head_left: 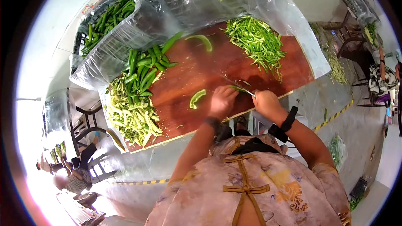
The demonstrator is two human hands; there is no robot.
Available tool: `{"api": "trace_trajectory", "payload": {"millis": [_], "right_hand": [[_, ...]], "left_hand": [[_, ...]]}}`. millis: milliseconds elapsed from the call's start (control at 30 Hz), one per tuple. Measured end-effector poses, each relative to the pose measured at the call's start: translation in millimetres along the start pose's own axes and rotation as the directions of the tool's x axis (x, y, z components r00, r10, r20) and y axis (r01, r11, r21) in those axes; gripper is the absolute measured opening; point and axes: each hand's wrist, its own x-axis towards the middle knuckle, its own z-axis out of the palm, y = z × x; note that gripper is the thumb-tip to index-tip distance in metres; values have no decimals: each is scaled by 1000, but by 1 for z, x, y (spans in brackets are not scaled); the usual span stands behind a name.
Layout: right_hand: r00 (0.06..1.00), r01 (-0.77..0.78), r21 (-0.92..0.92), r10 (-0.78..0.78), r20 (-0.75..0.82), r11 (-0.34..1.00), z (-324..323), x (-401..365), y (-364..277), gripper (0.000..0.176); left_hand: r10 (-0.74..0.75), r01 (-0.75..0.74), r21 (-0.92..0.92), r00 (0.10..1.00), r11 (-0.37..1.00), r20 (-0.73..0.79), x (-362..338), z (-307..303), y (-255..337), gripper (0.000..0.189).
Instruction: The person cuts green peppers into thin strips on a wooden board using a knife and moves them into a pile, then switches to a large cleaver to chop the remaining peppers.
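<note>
On the red-brown board [180,117], my left hand [223,101] has its fingers bent over the end of a green pepper piece [238,88]. My right hand [268,104] is wrapped round the handle of a knife [248,92], whose blade points up and left beside that piece. A halved pepper [197,98] lies left of my left hand, and a curved pepper strip [201,40] lies farther back. Whole green peppers [144,67] are heaped at the left, above a pile of pale pepper cores [134,119]. Sliced green strips [256,44] form a pile at the back right.
Behind the board stands a plastic-covered crate [106,21] of green peppers. Clear plastic sheeting [201,4] drapes along the back. A chair [349,42] is at the far right. Another person [77,180] sits at the lower left, and a partly visible person [383,77] is at the right.
</note>
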Motion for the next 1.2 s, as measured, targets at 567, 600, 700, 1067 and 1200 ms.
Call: {"api": "trace_trajectory", "payload": {"millis": [567,600,700,1067,1200], "right_hand": [[994,68,-53,-63,91,996,1,8,-8,17],[994,69,-32,-66,84,997,6,16,-11,18],[997,77,0,-77,29,997,17,32,-17,19],[995,30,-42,-26,98,999,-10,-3,-10,20],[993,30,-27,-27,112,999,-13,-3,-9,20]], "left_hand": [[-33,32,9,998,999,62,0,-1,-3,22],[-37,37,11,997,999,61,2,-3,-2,22],[-19,20,-7,991,1000,131,3,-8,-3,23],[-9,8,16,997,1000,83,-2,0,-5,23],[-17,15,25,994,1000,104,-1,0,-4,23]]}}
